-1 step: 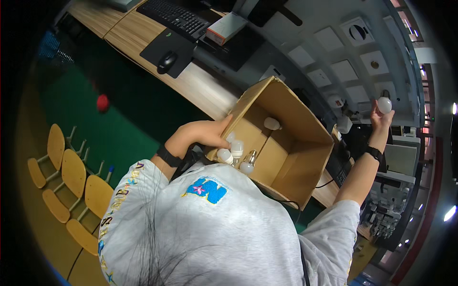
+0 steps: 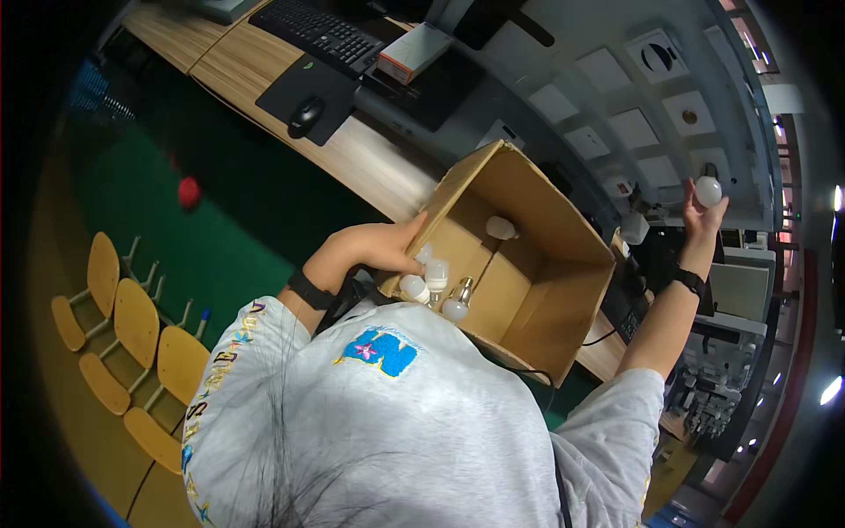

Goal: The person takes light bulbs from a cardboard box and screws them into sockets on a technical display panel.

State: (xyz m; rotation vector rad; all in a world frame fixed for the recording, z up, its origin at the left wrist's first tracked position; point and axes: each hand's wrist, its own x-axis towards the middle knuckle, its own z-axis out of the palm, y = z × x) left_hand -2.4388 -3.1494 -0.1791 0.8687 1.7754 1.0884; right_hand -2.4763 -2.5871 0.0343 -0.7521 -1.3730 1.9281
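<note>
My left hand (image 2: pixel 387 246) grips the left wall of an open cardboard box (image 2: pixel 563 339), thumb over the rim, the other fingers mostly hidden. Several white light bulbs lie inside. One bulb (image 2: pixel 456 309) rests near my shirt with its metal base pointing up, and another bulb (image 2: pixel 501 228) lies alone farther in. The rest cluster beside my left hand. Stretched far out to the right, my right hand (image 2: pixel 701 220) has its fingers around a white round light bulb (image 2: pixel 709 191). That bulb's upper end meets something dark that I cannot make out clearly.
A wooden desk (image 2: pixel 352 167) runs behind the box, with a keyboard (image 2: pixel 312 33), a mouse (image 2: pixel 307 115) on a black pad and a small white-and-orange box (image 2: pixel 414 53). A grey panel (image 2: pixel 607 110) carries white squares. Wooden chairs (image 2: pixel 136 317) stand at left.
</note>
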